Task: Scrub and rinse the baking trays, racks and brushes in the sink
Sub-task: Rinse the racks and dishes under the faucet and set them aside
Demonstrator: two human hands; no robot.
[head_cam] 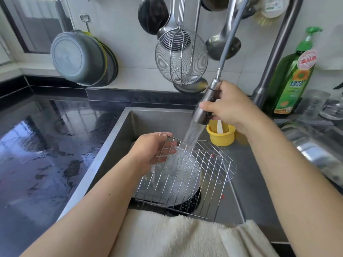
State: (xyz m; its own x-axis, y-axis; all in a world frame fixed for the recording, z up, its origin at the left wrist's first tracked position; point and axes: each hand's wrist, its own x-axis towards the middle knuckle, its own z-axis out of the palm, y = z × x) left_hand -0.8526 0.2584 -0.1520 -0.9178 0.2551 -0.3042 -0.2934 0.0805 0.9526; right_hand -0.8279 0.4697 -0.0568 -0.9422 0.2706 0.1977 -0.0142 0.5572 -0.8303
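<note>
Our left hand (154, 151) holds the square silver wire rack (185, 175) by its 10 o'clock corner, over the steel sink (246, 182). Our right hand (228, 106) grips the silver spray tap (207, 106) at 12 o'clock, water falling on the rack.

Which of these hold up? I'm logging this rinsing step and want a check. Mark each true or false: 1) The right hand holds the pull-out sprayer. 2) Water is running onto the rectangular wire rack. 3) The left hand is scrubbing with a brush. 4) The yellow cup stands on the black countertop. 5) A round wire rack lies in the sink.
1) True: the right hand grips the pull-out sprayer.
2) True: the stream lands on the rectangular wire rack.
3) False: the left hand holds the rack's far edge; it holds no brush.
4) False: the yellow cup stands inside the sink, at its back.
5) True: the round wire rack lies beneath the rectangular one.
</note>
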